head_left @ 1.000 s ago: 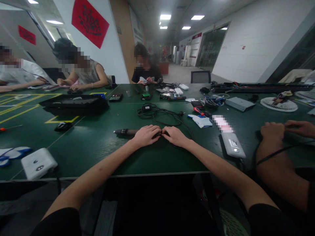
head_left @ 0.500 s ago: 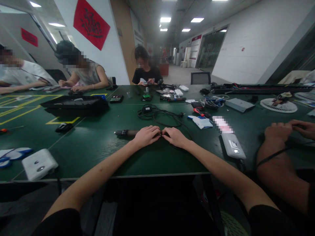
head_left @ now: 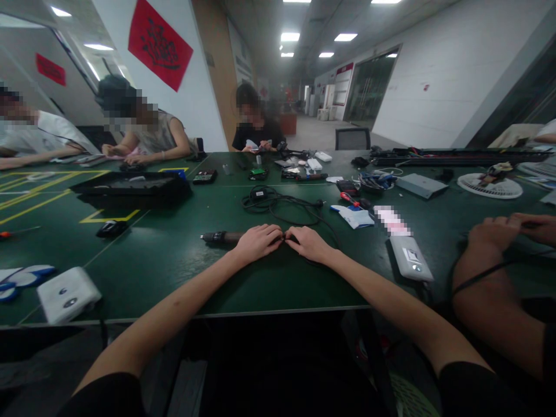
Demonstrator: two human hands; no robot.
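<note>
An electric screwdriver, slim and brown with a black nose pointing left, lies along the green table. My left hand is closed around its rear end. Close beside it, fingertips almost meeting, my right hand pinches what looks like the end of a black power cable; the fingers hide most of it. Behind both hands the rest of the black cable lies in loops, with its adapter. One stretch of cable passes beneath my right wrist.
To the right are white-and-blue gloves and a white power bank. A co-worker's hands work at far right. At left stand a black tray, a small black part and a white box. Others sit across the table.
Both hands keep their place and grip at the screwdriver's rear end. The view has shifted very slightly; nothing else has visibly moved.
</note>
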